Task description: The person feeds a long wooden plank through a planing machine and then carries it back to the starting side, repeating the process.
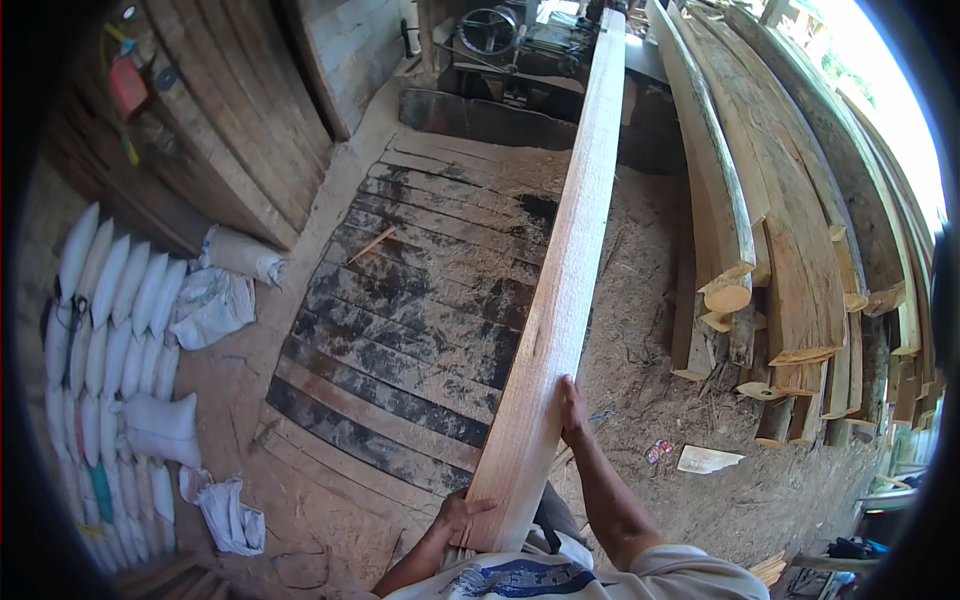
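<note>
A long pale wooden plank runs from my waist up to the machine at the far end. My left hand grips the plank's left edge close to its near end, thumb on top and fingers hidden underneath. Farther along, my right hand holds the opposite edge, its fingers mostly out of sight below the wood. The plank's near end lies against my shirt. On the machine, a handwheel shows to the left of the plank's far end.
Rough boards and slabs are stacked on the right. Filled white sacks pile up at the left near a wooden door. Dusty slats cover the floor left of the plank. A wood scrap lies at the right.
</note>
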Demonstrator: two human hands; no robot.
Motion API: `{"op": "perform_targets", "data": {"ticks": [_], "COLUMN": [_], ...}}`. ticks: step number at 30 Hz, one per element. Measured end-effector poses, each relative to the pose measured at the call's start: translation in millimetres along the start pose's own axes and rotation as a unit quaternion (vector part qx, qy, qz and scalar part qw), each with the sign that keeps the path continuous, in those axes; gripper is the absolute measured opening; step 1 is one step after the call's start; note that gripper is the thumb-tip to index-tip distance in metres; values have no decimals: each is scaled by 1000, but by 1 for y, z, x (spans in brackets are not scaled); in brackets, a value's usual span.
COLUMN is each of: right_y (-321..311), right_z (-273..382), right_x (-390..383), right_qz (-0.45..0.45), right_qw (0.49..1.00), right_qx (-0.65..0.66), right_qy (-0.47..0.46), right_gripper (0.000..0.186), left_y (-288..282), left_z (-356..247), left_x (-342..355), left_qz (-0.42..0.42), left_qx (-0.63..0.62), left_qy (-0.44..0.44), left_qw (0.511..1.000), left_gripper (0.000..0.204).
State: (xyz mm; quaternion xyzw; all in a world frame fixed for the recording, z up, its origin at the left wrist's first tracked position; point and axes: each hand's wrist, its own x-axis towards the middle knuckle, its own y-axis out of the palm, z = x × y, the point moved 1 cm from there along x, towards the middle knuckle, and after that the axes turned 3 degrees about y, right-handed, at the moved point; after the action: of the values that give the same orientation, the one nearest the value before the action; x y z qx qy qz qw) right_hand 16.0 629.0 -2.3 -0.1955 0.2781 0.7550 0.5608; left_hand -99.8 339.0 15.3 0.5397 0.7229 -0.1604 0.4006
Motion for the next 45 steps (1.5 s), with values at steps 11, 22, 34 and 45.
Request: {"op": "perform_targets", "data": {"ticks": [11,22,34,45], "right_y": [24,-2,-22,6], "right_z": [205,366,505,717], "right_x": [245,440,589,875], "right_qz": [-21,-2,-95,-198], "right_qw": [1000,984,901,888], "right_qx": [-13,-128,-362,-275], "right_qy": [4,-126,-218,-311], "right_gripper": [64,62,50,34], "left_y": [29,104,163,186], "left_z": [-220,-526,-822,-1068], "left_x": [225,474,769,947], "left_qz": [-9,13,46,-133], "left_qx": [15,-48,-45,-32], "left_qy": [-14,-13,15,294], "left_qw": [1000,999,998,946], "left_gripper": [59,60,59,43]}}
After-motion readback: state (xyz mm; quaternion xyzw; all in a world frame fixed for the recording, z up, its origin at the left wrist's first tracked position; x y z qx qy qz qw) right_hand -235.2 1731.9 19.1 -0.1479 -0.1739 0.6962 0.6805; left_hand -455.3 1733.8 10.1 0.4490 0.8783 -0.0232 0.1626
